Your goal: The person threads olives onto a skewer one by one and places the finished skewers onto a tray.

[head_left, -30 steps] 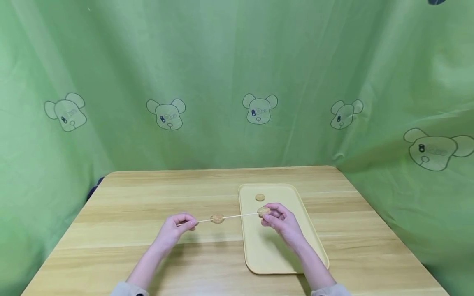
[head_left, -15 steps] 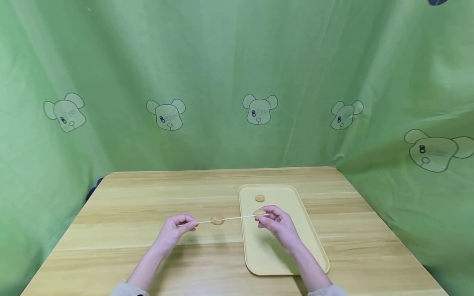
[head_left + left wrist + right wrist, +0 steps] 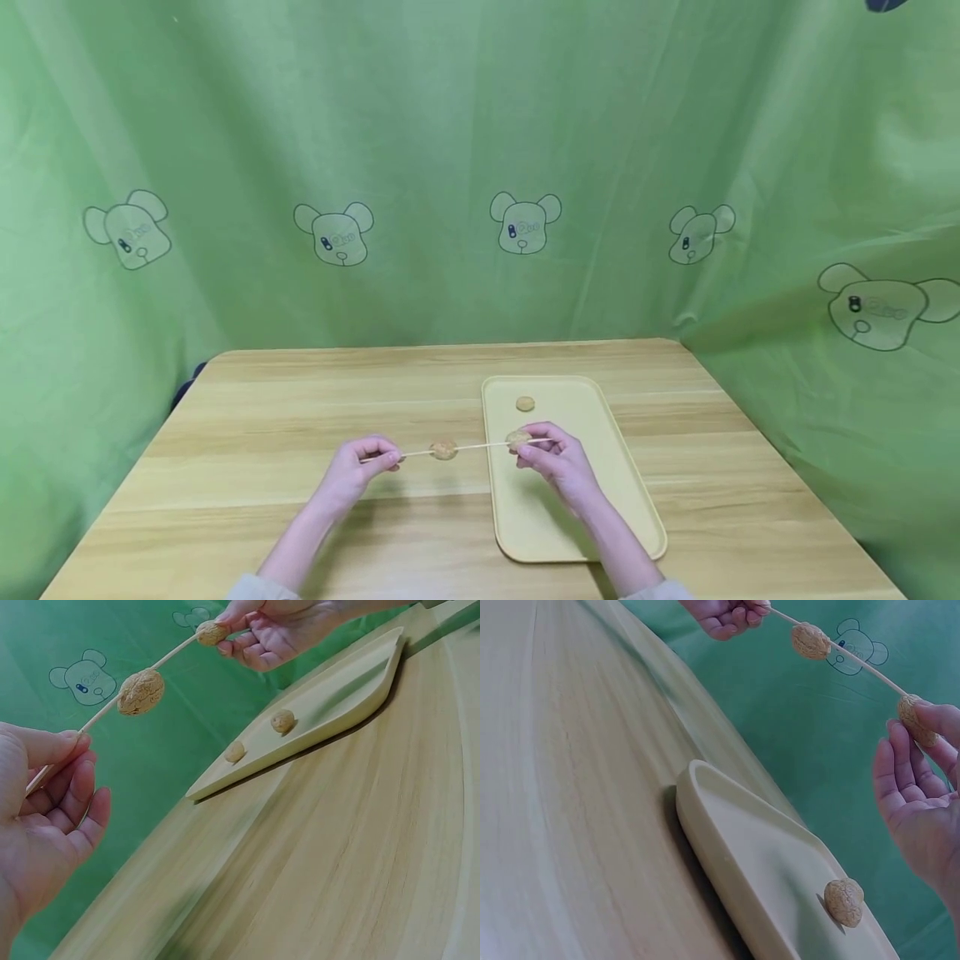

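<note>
My left hand (image 3: 354, 471) pinches one end of a thin wooden skewer (image 3: 482, 446) between thumb and fingers. A wrinkled light-brown ball (image 3: 443, 450) is threaded on the skewer, a little way from that hand. Farther right, my right hand (image 3: 564, 467) pinches a second such ball (image 3: 917, 720) by its sides. The skewer runs into this one, and its tip shows beyond it in the head view. A wide bare stretch of skewer separates the two balls. Both hands hold everything raised, the right one over the cream tray (image 3: 592, 542).
The shallow rimmed tray lies lengthwise right of the middle of the wooden table (image 3: 262, 417). One loose ball (image 3: 525, 403) sits at its far end; another loose ball (image 3: 283, 721) shows on it in the left wrist view. Green curtains (image 3: 420, 292) surround the table.
My right hand has moved left with its ball, which has slid along the skewer away from the tip toward the first ball. The left hand stays almost still.
</note>
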Demonstrator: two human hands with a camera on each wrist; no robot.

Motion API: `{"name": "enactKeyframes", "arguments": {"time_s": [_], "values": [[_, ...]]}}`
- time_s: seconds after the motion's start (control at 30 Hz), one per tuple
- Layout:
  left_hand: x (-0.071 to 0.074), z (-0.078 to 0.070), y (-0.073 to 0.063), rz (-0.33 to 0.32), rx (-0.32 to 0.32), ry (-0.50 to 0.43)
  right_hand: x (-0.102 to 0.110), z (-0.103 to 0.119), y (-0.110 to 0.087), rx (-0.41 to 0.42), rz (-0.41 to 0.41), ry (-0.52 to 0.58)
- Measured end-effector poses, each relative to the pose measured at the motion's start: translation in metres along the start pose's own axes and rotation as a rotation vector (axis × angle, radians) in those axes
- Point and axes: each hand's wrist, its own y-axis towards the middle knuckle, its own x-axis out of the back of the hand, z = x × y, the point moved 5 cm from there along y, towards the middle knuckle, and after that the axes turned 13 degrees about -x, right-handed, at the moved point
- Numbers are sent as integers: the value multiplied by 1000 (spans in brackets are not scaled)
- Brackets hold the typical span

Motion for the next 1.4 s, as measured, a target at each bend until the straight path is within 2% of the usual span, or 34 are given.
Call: {"name": "enactKeyframes", "arguments": {"time_s": [0.93, 1.4], "values": [[-3, 4, 2, 3, -13, -25, -10, -7, 9, -43, 11, 70], [-5, 3, 1, 16, -14, -25, -16, -9, 11, -81, -19, 73]]}}
